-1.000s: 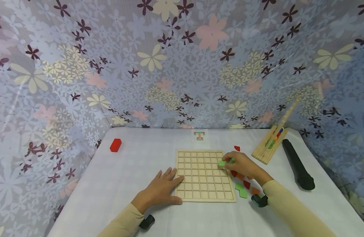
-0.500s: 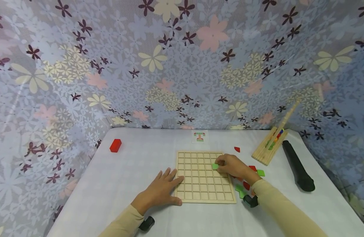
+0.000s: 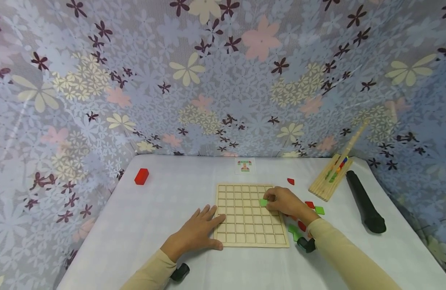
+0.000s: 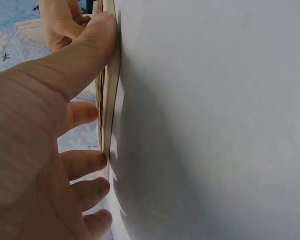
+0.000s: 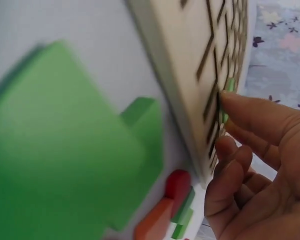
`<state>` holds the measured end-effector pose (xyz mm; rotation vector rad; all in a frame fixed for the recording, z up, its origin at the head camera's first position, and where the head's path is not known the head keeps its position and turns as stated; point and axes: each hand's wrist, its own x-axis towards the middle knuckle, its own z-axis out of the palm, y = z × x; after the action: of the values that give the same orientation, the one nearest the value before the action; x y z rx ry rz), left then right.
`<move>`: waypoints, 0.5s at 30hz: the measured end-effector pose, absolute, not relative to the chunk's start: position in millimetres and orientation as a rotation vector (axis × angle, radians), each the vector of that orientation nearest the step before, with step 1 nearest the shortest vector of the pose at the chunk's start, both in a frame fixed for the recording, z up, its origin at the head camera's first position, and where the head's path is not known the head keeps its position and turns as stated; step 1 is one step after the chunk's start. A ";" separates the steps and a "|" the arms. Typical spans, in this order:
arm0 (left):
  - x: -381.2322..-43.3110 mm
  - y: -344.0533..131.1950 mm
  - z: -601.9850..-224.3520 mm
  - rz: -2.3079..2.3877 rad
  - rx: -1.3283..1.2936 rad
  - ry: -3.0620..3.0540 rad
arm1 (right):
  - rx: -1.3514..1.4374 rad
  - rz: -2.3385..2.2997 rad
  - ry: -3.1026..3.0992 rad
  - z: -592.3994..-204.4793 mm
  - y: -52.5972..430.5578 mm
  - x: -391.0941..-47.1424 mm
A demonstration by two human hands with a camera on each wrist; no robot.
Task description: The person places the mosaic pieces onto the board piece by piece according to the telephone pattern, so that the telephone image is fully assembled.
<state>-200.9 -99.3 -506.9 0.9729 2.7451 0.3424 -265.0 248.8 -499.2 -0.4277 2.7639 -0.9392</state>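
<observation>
A pale wooden grid board (image 3: 241, 226) lies on the white table. In the head view my left hand (image 3: 196, 228) rests at its left edge, fingers spread. The left wrist view shows the thumb and fingertips along the board's edge (image 4: 110, 95). My right hand (image 3: 286, 202) pinches a flat green square tile (image 3: 263, 202) over a cell in the upper right of the grid. In the right wrist view, thumb (image 5: 255, 112) and index finger hold the tile (image 5: 230, 85) right at the grid surface, partly covering it.
Loose green tiles (image 3: 294, 233) and red pieces (image 3: 310, 204) lie right of the board; one red piece (image 3: 291, 181) sits farther back. A small pattern card (image 3: 245, 166), a red block (image 3: 141, 176), a wooden stand (image 3: 328, 181) and a black elongated object (image 3: 366, 203) surround it.
My right hand has moved left from the board's right edge with the green tile, then stayed there over the grid. Red and green pieces behind it came into view. The left hand stays put.
</observation>
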 end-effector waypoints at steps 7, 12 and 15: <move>-202.9 -97.7 -505.9 0.350 1.003 2.728 | -0.292 -0.979 2.857 -470.1 282.3 -263.3; -201.9 -97.6 -505.9 0.336 1.003 2.725 | -0.049 -1.022 2.989 -454.8 322.9 -265.1; -201.1 -97.6 -505.8 0.335 1.009 2.728 | 0.055 -1.049 2.963 -454.5 337.6 -261.9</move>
<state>-201.1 -97.6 -505.8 1.0085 2.7275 0.3354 -261.9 337.6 -454.5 0.0550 2.9632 -1.0490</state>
